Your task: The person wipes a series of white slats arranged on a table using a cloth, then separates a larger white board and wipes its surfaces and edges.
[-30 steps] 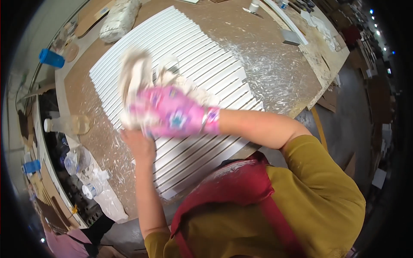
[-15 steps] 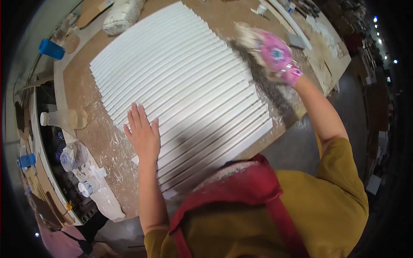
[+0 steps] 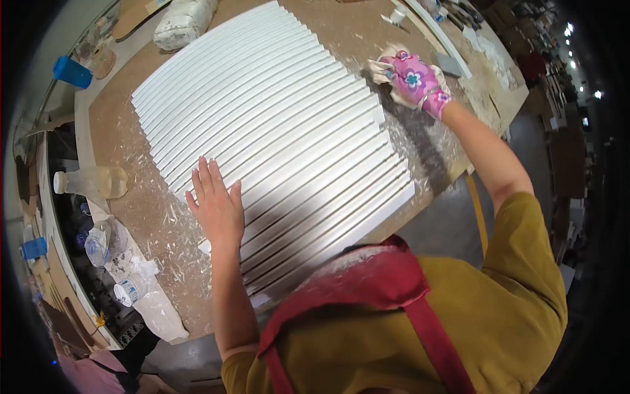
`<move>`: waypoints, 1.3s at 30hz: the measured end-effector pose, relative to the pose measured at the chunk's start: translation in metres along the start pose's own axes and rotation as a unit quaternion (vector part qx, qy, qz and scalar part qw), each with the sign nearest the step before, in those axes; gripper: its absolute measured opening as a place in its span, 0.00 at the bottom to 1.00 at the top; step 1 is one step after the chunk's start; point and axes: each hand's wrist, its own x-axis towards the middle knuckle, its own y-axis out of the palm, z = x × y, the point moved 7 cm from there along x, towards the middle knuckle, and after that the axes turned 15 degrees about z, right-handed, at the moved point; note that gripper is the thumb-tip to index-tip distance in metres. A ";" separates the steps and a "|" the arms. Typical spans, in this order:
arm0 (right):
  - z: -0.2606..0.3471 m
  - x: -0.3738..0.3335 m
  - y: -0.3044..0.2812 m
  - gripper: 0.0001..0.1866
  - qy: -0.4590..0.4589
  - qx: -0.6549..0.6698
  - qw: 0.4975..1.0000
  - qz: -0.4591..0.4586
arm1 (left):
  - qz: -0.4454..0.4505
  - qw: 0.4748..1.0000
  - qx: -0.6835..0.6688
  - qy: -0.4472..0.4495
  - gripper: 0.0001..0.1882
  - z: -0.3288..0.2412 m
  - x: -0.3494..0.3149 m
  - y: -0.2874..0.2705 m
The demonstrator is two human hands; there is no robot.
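Note:
Many long white strips (image 3: 282, 125) lie side by side on the brown tabletop (image 3: 111, 125), forming a slatted sheet in front of me. My bare left hand (image 3: 220, 203) rests flat on the left edge of the strips, fingers stretched out. Beyond their right ends, my right hand (image 3: 415, 80) wears a pink flowered glove. Its fingers are closed on a crumpled cream cloth (image 3: 387, 69), held over the tabletop just off the strips. Part of the cloth is hidden under the glove.
Left of the strips lie a clear bottle (image 3: 98, 182) of yellowish liquid, a white tub (image 3: 129, 291) and a stained white sheet (image 3: 154, 305). A blue container (image 3: 72, 72) and a wrapped white bundle (image 3: 186, 25) stand farther back. A grey block (image 3: 449, 65) sits beyond my right hand. Someone in pink (image 3: 98, 371) is at lower left.
My right hand, blurred before, has shifted slightly toward me and is now sharp, still with the cloth. My left hand stays on the strips.

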 end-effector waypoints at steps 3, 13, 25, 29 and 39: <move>0.150 -0.050 -0.061 0.25 -0.259 0.040 0.961 -0.087 | -0.010 1.000 0.002 -0.002 0.32 0.006 -0.004 0.005; -0.046 -0.051 0.040 0.18 -0.130 0.285 0.916 -0.250 | -0.134 0.987 -0.082 0.036 0.32 0.041 -0.035 -0.014; 0.042 -0.157 0.096 0.21 -0.092 0.635 0.760 -0.108 | -0.133 0.821 -0.552 -0.057 0.34 0.063 -0.154 0.066; 0.038 -0.132 0.102 0.21 -0.155 0.710 0.677 -0.119 | -0.101 0.816 -0.566 -0.060 0.32 0.045 -0.139 0.044; 0.141 -0.124 -0.060 0.18 -0.292 0.141 0.901 -0.289 | -0.153 0.979 -0.112 0.072 0.33 0.003 -0.052 -0.037</move>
